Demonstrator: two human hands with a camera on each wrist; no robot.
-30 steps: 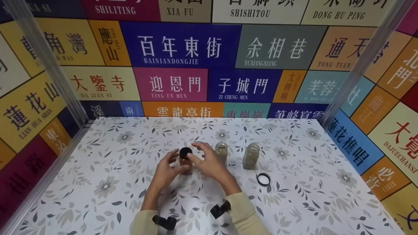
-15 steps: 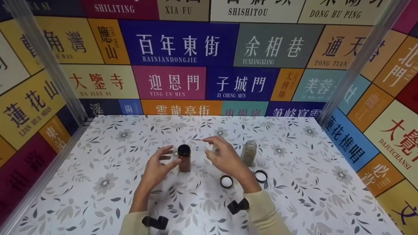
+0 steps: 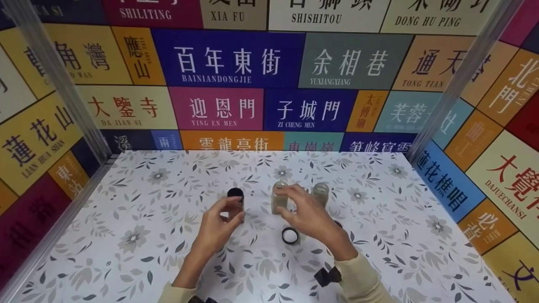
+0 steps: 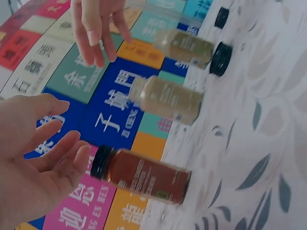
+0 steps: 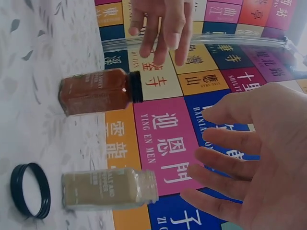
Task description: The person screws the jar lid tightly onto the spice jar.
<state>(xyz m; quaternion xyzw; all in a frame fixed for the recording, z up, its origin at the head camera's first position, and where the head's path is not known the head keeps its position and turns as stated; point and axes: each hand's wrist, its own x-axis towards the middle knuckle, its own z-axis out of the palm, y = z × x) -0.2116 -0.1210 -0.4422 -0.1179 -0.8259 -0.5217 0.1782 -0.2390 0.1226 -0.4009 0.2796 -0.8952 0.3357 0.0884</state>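
A spice jar of reddish-brown powder [image 4: 148,175] stands upright with its black screw lid [image 3: 236,192] on. My left hand [image 3: 219,221] is beside that lid, fingers loosely bent and holding nothing; the left wrist view shows a small gap between fingertips and lid. Right of it stands a lidless glass jar of beige powder [image 5: 103,188]. My right hand [image 3: 309,214] hovers by its mouth with fingers spread, gripping nothing. Behind that hand is another lidless jar [image 4: 184,47] of greenish-beige powder, partly hidden in the head view.
A black lid [image 3: 283,236] lies white inside up in front of the middle jar. A second black lid [image 4: 221,17] lies farther right, mostly hidden by the right arm in the head view. The floral tablecloth [image 3: 139,198] reaches walls of coloured name panels [image 3: 227,59].
My right hand has left the red-brown jar and moved right to the middle jar. The left hand has drawn off the jar, then come back close to its lid.
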